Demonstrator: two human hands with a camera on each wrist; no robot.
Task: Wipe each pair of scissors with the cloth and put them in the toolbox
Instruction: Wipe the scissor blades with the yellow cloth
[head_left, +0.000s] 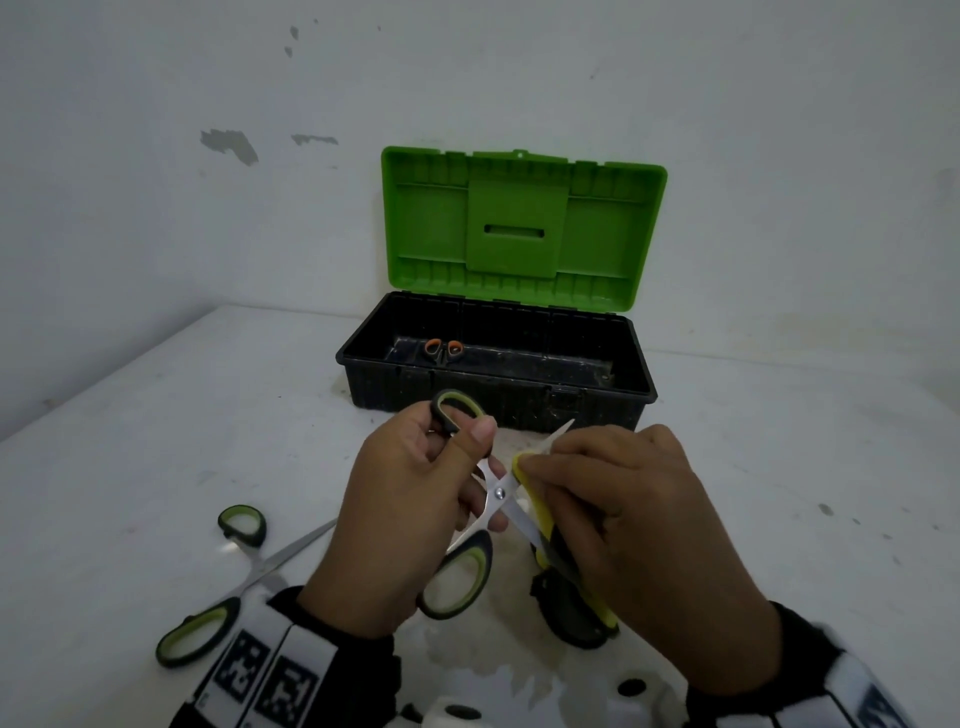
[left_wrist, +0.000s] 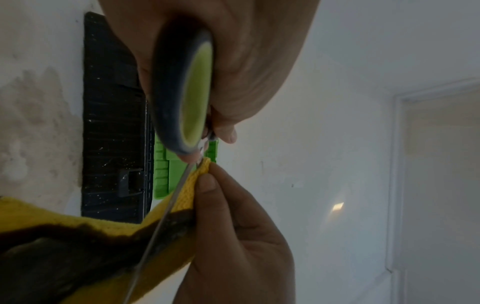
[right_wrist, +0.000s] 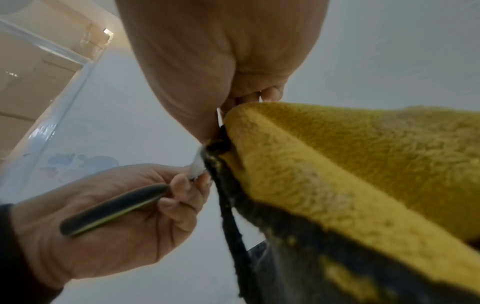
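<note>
Two hands meet over the middle of the table, working on one pair of green-handled scissors (head_left: 496, 491). The left hand (head_left: 410, 525) has its fingers curled round the handles, thumb pressed near the upper loop, and the blades stand spread wide — one tip points up toward the toolbox, the other runs down under the cloth. The right hand (head_left: 649, 530) pinches a yellow cloth (head_left: 540, 506) with a dark soiled patch against one blade, just past the pivot screw; in the left wrist view the fingertips (left_wrist: 206, 183) press the folded yellow edge right onto the thin steel. The rest of the cloth hangs down under the right palm toward the table.

Beyond the hands, near the wall, sits the toolbox (head_left: 498, 384), black tub with its green lid (head_left: 522, 228) thrown back upright. A small pair of orange-handled scissors (head_left: 443, 351) lies inside at the left end of the tub. Left of the left wrist, a second pair of green-handled scissors (head_left: 244, 566) lies partly open on the white table (head_left: 130, 467), well apart from the box. The tabletop is stained and scuffed around the hands, and both wrists wear black bands with printed markers.
</note>
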